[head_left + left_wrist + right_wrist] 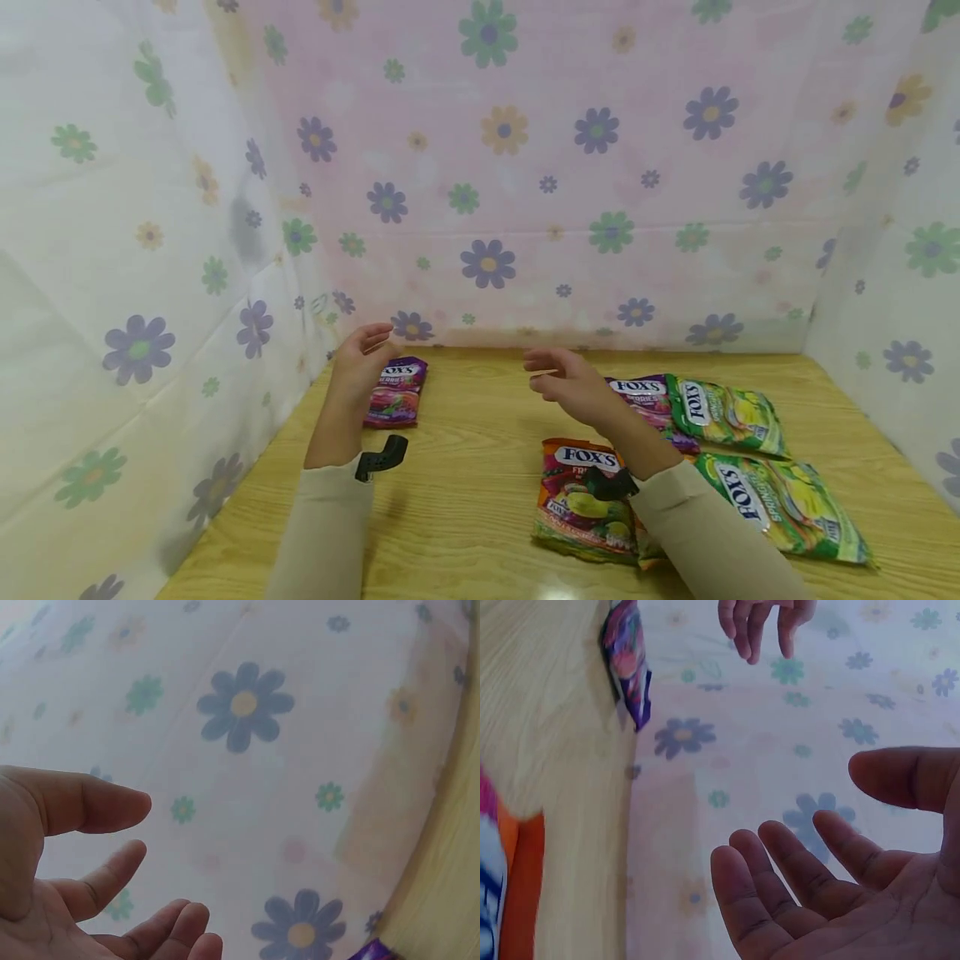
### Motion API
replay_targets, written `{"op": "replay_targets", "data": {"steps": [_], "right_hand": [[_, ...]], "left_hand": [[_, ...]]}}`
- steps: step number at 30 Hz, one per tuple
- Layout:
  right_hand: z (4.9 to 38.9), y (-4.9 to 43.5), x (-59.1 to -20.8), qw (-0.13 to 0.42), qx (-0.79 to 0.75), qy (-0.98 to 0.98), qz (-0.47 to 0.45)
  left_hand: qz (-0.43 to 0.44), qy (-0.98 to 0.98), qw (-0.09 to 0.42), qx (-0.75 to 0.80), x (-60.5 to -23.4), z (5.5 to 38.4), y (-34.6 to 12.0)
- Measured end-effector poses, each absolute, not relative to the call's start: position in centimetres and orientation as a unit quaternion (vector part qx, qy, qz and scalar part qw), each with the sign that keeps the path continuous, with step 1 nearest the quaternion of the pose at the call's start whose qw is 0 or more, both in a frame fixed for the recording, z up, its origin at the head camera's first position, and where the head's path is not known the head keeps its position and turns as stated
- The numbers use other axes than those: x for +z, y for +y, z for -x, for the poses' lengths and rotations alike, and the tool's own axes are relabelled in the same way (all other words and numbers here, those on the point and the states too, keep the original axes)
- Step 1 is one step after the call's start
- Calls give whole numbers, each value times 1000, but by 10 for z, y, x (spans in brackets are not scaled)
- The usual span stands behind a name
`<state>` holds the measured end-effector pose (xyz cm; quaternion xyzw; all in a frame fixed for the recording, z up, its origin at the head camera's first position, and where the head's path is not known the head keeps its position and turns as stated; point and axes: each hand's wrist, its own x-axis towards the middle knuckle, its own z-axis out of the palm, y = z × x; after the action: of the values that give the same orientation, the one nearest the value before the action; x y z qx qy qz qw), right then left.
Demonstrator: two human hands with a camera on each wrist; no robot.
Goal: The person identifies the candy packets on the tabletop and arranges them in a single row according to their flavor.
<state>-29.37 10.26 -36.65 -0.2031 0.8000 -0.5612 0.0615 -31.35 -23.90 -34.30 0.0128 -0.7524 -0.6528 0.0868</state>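
My left hand (360,367) hovers above the table's left side, fingers relaxed, with nothing in it. Just behind and below it lies a purple Fox's berries candy bag (396,396), partly covered by the hand. Over the middle right, my right hand (566,383) is raised with loosely bent fingers and no object in its palm. Beneath the right wrist lies an orange Fox's fruits candy bag (577,500). Another purple Fox's bag (648,400) shows partly behind the right forearm. In the right wrist view, the palm and spread fingers (802,877) hold nothing.
Two green Fox's bags, an upper one (731,417) and a lower one (795,504), lie at the right. Part of another bag is hidden under the right sleeve. Flower-printed cloth (487,192) walls the wooden table (450,500) at the back and sides.
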Motion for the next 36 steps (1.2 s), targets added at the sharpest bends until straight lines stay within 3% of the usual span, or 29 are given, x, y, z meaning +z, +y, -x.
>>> {"op": "replay_targets", "data": {"steps": [8,17,27,36], "right_hand": [[292,147,-369,24,-528,829,183],[291,181,-358,-7,-530,830,173],[292,207,-354,17,-490,863,124],[295,224,-356,76,-479,869,102]], "left_hand": [[36,-766,34,-641,-345,317,-207],[64,-783,30,-618,-336,317,-160],[105,-770,16,-629,-338,315,-106],[142,-768,-7,-624,-352,313,-57]]}}
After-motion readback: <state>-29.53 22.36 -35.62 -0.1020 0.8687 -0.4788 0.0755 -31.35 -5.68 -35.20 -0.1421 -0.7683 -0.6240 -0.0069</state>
